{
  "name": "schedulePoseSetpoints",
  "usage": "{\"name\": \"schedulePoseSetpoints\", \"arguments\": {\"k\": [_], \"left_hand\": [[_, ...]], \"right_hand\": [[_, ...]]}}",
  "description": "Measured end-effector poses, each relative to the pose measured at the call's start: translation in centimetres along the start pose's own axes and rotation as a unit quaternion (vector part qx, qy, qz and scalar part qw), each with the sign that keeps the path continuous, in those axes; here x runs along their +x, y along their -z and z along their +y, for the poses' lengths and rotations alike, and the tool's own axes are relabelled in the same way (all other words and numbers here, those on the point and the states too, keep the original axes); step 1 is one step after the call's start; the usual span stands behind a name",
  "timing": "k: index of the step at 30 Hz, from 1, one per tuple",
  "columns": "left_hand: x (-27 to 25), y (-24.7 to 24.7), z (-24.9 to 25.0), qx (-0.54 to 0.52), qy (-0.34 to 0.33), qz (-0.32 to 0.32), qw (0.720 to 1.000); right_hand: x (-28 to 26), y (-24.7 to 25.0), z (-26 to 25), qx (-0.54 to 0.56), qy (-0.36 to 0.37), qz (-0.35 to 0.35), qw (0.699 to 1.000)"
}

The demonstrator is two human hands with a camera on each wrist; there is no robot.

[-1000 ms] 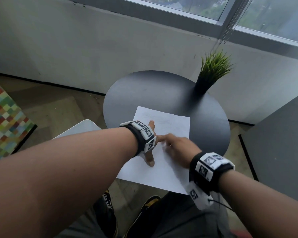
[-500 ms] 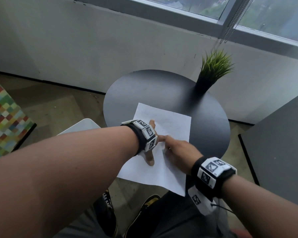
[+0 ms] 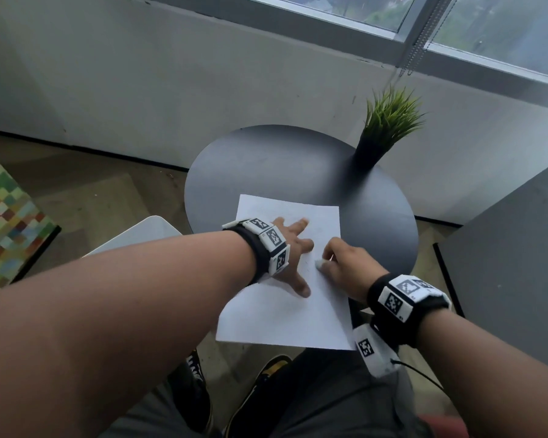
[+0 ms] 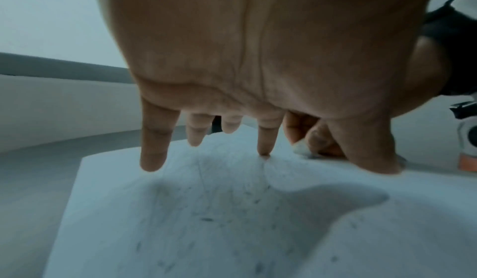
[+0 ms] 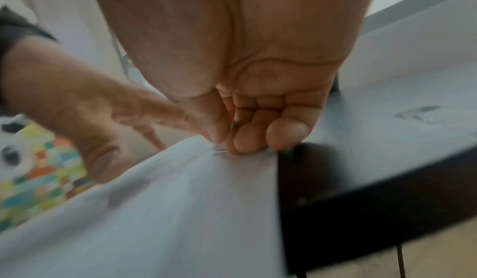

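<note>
A white sheet of paper [image 3: 285,317] lies on the round black table [image 3: 266,165], its near end hanging over the rim. My left hand [image 3: 293,251] presses flat on it with fingers spread; the fingertips [image 4: 263,152] touch the sheet [image 4: 206,221]. My right hand [image 3: 339,263], just to the right, pinches a small white eraser [image 3: 319,263] against the paper. The left wrist view shows the eraser [image 4: 300,148] behind my thumb. In the right wrist view my curled fingers [image 5: 247,139] hold it on the sheet [image 5: 154,211] near its right edge.
A potted grass plant [image 3: 389,121] stands at the table's far right. A white seat [image 3: 140,235] is left of the table, a colourful chequered cushion [image 3: 4,216] farther left, a grey cabinet [image 3: 519,263] on the right. My legs and shoes [image 3: 266,371] are below.
My left fingers have spread wider over the paper. The right hand has shifted slightly right with the eraser, away from the left index finger. The sheet has turned a little.
</note>
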State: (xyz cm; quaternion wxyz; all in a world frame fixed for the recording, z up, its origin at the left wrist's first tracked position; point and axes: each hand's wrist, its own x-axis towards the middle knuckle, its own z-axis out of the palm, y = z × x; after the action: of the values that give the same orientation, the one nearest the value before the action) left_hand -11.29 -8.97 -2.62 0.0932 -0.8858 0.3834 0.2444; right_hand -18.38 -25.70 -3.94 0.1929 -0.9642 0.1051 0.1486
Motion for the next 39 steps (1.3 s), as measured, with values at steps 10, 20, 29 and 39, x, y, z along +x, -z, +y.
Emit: {"name": "schedulePoseSetpoints", "arguments": {"k": [10,20,29,39], "left_hand": [[0.2,-0.7,-0.7,0.009,-0.001,-0.045,0.999],[1.4,-1.0,-0.9,0.019,0.003,-0.058,0.998],[1.5,-0.2,0.1,0.053,0.009,-0.058,0.997],[1.5,0.2,0.7,0.068,0.007,-0.054,0.996]], "right_hand": [[-2.2,-0.9,-1.0,-0.076,0.143,-0.033,0.986],[-1.1,-1.3,-0.5,-0.061,0.104,0.003,0.993],[-1.1,-1.0,0.1,-0.059,0.109,-0.012,0.992],[-0.9,0.1,1.1,-0.033,0.063,0.010,0.997]]}}
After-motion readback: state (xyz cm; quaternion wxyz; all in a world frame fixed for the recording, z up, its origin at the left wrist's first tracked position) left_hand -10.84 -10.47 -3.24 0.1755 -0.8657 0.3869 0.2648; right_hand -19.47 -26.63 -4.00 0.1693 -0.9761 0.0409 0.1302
